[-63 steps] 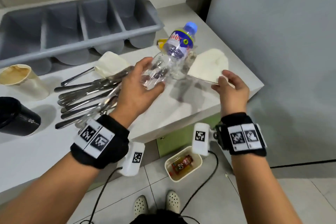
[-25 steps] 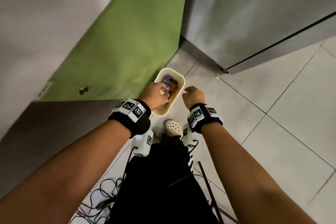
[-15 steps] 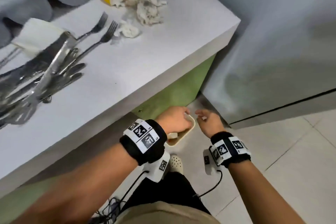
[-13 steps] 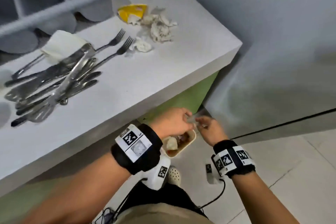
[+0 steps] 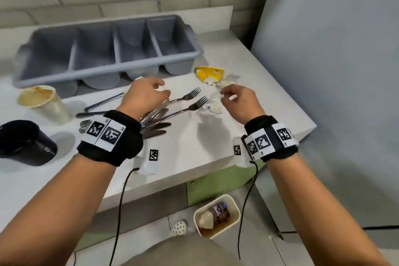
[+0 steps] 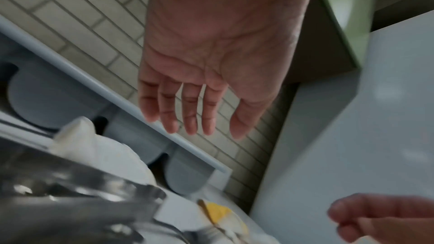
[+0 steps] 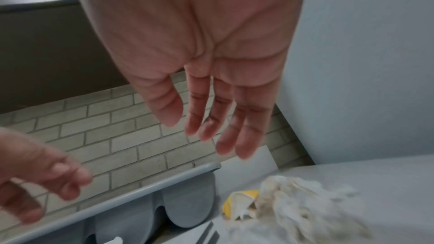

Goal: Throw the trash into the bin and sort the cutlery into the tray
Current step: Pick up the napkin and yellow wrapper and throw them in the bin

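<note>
Both hands hover empty over the white table (image 5: 194,149). My left hand (image 5: 146,95) hangs with relaxed fingers (image 6: 187,114) above a pile of forks, knives and spoons (image 5: 155,114) and a folded napkin (image 6: 98,146). To its right, my right hand (image 5: 237,99) is open just above crumpled tissues (image 5: 213,106) (image 7: 300,207) and a yellow wrapper (image 5: 208,72) (image 7: 239,203). The grey four-compartment cutlery tray (image 5: 108,49) stands empty behind them. On the floor, the cream bin (image 5: 217,214) holds the plastic bottle (image 5: 219,211) and a napkin.
A used paper cup (image 5: 41,101) and a black cup (image 5: 26,142) on its side lie at the table's left. A grey panel (image 5: 334,71) rises at the right, beside the table edge. A brick wall backs the table.
The bottle and napkin left my hands and now lie in the floor bin. Both hands rose from the bin back over the table, empty.
</note>
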